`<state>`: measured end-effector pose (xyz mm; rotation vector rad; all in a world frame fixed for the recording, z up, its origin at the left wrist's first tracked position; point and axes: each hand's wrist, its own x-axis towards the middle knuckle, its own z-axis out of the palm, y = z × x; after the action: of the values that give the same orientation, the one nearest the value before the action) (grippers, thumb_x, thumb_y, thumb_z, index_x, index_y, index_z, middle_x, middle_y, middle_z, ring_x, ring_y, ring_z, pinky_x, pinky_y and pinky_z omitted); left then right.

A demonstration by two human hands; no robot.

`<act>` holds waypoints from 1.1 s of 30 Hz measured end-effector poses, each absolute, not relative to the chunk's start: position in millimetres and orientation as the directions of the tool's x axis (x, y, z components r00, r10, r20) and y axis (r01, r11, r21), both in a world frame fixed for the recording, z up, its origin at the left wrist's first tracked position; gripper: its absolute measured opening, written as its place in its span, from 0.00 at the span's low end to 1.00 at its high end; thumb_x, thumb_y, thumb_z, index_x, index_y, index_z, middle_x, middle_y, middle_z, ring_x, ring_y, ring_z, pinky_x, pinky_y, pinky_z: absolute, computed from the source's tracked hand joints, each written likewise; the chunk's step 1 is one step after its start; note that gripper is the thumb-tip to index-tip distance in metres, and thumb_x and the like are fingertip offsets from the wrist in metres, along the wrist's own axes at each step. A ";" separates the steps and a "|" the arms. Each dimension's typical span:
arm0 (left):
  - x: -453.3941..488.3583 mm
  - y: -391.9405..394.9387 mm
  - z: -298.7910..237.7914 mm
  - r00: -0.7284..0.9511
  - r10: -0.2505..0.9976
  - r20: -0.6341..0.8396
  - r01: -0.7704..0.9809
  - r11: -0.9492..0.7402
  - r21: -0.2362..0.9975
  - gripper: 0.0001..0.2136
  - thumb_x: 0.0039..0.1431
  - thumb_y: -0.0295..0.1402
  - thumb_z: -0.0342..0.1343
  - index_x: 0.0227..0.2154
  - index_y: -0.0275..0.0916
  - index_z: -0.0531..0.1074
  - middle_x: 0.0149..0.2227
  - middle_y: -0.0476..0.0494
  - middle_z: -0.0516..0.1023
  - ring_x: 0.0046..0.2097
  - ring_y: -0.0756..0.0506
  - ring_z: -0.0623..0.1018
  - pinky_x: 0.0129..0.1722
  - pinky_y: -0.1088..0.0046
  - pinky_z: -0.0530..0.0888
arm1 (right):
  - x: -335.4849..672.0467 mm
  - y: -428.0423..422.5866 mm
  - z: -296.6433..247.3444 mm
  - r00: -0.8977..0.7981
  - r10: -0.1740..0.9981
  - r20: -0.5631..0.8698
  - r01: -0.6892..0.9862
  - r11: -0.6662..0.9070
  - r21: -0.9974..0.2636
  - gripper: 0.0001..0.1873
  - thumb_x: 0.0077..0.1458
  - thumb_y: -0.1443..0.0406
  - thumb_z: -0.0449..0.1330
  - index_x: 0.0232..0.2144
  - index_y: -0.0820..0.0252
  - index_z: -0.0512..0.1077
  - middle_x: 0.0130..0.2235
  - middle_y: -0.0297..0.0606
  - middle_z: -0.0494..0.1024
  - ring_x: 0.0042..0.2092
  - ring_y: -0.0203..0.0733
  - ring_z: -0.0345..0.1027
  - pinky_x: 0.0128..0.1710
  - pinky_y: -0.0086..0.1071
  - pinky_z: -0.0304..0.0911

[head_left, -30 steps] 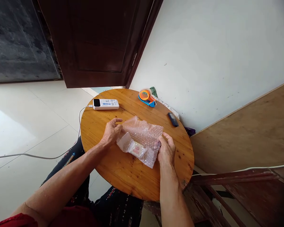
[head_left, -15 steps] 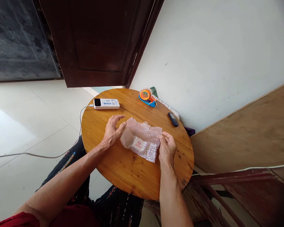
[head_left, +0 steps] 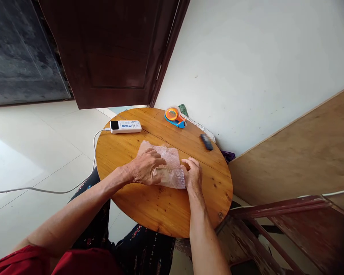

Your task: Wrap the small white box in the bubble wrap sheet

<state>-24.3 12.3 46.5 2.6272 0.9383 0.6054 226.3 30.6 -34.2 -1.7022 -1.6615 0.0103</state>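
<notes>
A sheet of pinkish clear bubble wrap (head_left: pixel 169 154) lies on the round wooden table (head_left: pixel 157 210). Its near part is folded over a small pale packet (head_left: pixel 166 176), seen only dimly beneath the layer. My left hand (head_left: pixel 146 167) rests over the wrap's left side, fingers bent and thumb pressed down on the folded edge. At the right end of the wrap is my right hand (head_left: pixel 193 175). Its fingers are apart, with the thumb side close against the wrap's edge; whether it touches is hard to make out.
A white device (head_left: pixel 126 126) with a dark screen sits at the back left, its white cable (head_left: pixel 94 152) running off the table. An orange and blue tape dispenser (head_left: pixel 175 116) stands by the wall. A dark blurred object (head_left: pixel 206 142) and a printed white strip (head_left: pixel 200 128) lie at the right rear.
My left hand has come down onto the wrap and moved right. The wrap's near part is flatter and folded over the packet. My right hand's fingers have spread from the wrap's corner.
</notes>
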 end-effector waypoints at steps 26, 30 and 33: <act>-40.5 -81.7 45.4 0.799 0.593 0.097 0.467 -0.714 0.521 0.04 0.58 0.28 0.54 0.30 0.39 0.73 0.30 0.47 0.76 0.32 0.47 0.75 0.32 0.70 0.71 | 221.1 14.0 -9.0 0.231 0.919 0.319 0.909 -0.088 -0.407 0.07 0.45 0.62 0.59 0.19 0.55 0.70 0.37 0.41 0.77 0.42 0.51 0.69 0.46 0.45 0.60; -34.9 -54.4 39.8 0.457 0.855 0.244 0.680 -0.513 0.524 0.13 0.61 0.28 0.49 0.46 0.38 0.72 0.44 0.39 0.77 0.46 0.41 0.77 0.45 0.63 0.74 | 213.9 13.3 -2.4 0.180 0.878 0.443 0.894 0.043 -0.446 0.05 0.46 0.64 0.59 0.29 0.55 0.74 0.44 0.42 0.78 0.48 0.52 0.68 0.51 0.47 0.60; -28.7 -36.2 21.3 0.471 0.854 0.223 0.718 -0.518 0.466 0.33 0.51 0.37 0.61 0.60 0.33 0.60 0.57 0.30 0.71 0.59 0.33 0.69 0.59 0.52 0.67 | 207.8 11.2 7.2 0.051 0.845 0.532 0.813 0.275 -0.514 0.06 0.50 0.64 0.57 0.31 0.55 0.74 0.44 0.42 0.79 0.50 0.51 0.70 0.55 0.47 0.59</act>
<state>-28.7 -36.2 21.3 2.4152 1.3339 0.6249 207.8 11.2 7.2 -1.5199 -1.7384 0.0502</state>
